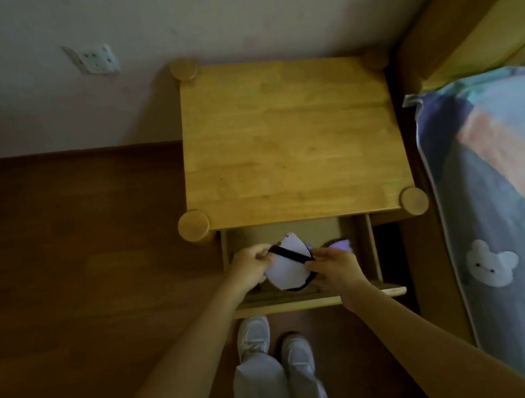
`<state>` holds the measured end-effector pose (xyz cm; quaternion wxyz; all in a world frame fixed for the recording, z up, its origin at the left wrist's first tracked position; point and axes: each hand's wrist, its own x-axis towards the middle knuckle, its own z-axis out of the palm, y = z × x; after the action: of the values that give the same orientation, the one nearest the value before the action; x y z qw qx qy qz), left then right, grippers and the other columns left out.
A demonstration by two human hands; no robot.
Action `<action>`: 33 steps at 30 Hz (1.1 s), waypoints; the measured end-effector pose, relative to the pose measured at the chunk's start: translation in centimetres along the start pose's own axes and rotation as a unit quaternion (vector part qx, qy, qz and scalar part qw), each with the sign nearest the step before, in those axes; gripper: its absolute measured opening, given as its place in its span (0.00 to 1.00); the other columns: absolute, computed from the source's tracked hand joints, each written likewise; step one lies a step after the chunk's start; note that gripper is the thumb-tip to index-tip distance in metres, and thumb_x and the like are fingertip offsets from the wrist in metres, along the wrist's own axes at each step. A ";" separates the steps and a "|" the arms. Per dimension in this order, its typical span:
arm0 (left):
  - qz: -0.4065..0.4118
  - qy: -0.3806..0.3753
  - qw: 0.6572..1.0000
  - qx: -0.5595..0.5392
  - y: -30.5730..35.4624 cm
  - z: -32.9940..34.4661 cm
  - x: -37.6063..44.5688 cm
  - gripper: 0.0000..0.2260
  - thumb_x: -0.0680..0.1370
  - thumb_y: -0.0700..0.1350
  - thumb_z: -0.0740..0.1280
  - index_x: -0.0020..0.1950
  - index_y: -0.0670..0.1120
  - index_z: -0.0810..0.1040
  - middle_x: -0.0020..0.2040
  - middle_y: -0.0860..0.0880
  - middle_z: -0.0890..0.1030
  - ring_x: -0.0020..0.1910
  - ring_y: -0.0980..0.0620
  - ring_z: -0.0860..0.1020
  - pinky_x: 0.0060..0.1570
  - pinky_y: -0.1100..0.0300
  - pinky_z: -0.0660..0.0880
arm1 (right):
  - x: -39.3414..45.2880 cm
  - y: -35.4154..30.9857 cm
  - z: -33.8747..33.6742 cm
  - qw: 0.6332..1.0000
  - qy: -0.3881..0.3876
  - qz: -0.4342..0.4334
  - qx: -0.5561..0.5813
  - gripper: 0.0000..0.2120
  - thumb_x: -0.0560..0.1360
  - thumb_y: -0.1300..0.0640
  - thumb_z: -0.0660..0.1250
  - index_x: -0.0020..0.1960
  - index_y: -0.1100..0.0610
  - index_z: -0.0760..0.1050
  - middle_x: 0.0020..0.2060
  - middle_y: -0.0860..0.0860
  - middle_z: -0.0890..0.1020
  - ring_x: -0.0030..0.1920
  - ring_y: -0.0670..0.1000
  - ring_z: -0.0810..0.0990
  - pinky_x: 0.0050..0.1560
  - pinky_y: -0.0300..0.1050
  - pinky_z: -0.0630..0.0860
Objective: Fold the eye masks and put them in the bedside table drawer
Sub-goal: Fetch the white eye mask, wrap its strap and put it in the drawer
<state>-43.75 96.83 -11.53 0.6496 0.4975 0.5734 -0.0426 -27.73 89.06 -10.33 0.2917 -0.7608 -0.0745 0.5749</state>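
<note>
Both hands held a white eye mask over the open drawer, fold prob. in progress.

L hand (250,267) gripped the left end of the white eye mask (288,265) w/ fingers curled round it; R hand (333,265) pinched the right end, near the black strap (289,253) that ran diagonally across the mask betw. the two hands. Mask sat just above the drawer (320,301) of the bedside bench (290,145), which was pulled out toward the person; not yet let go inside. A purple item (340,244), poss. a 2nd mask, lay in the drawer beside the R hand; too dark to tell if folded. Judgement: task approx. midway to late: drawer open, one item maybe stowed, this mask left to finish and drop in, drawer left to close. Bed (510,192) stood to the right, bench top bare wood.
</note>
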 end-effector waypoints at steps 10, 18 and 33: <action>-0.141 0.059 0.965 -0.211 -2.1 3.9 10.5 0.23 0.78 0.33 0.64 0.72 0.42 0.66 0.68 0.42 0.72 0.66 0.45 0.71 0.55 0.61 0.69 | 11.8 3.6 0.7 0.981 0.087 0.017 -0.171 0.11 0.73 0.63 0.69 0.54 0.65 0.79 0.41 0.62 0.83 0.36 0.56 0.78 0.43 0.53 0.76; 0.000 0.182 0.978 -0.103 -4.0 4.3 14.7 0.06 0.75 0.34 0.67 0.51 0.40 0.76 0.47 0.45 0.78 0.52 0.47 0.76 0.47 0.57 0.69 | 16.3 3.9 1.8 0.990 0.117 0.003 -0.077 0.12 0.72 0.64 0.70 0.54 0.67 0.78 0.55 0.63 0.81 0.57 0.62 0.79 0.60 0.57 0.75; 0.073 0.054 0.884 0.459 -5.7 4.6 13.2 0.26 0.81 0.57 0.52 0.77 0.48 0.57 0.79 0.48 0.50 0.77 0.46 0.49 0.72 0.50 0.55 | 13.1 4.0 0.5 0.938 -0.034 -0.167 -0.303 0.17 0.78 0.62 0.60 0.67 0.58 0.71 0.60 0.58 0.79 0.58 0.57 0.77 0.55 0.44 0.72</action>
<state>-39.66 97.57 -26.02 0.3174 0.7819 0.4862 -0.2268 -24.80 91.82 -23.46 0.1361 -0.7696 -0.3812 0.4938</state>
